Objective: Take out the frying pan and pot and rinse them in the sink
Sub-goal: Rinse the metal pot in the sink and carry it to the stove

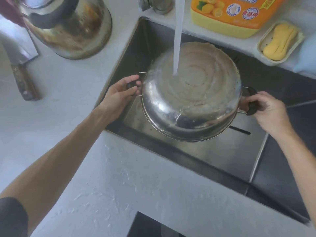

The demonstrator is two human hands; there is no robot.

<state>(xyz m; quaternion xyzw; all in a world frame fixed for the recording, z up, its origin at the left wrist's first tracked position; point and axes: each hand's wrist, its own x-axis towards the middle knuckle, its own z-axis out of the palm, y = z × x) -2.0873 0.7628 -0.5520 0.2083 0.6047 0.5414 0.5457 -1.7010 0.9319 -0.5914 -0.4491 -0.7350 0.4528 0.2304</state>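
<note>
A steel pot (189,100) is held upside down over the dark sink (222,151), its round bottom facing up. A stream of tap water (177,40) falls onto the middle of that bottom and spreads over it. My left hand (119,94) grips the pot's black left handle. My right hand (268,110) grips the black right handle. No frying pan shows in this view.
A worn steel kettle (68,26) stands on the white counter (119,185) at the back left, with a cleaver (20,69) lying left of it. Behind the sink are a yellow detergent jug (227,16) and a yellow soap bar in a dish (280,42).
</note>
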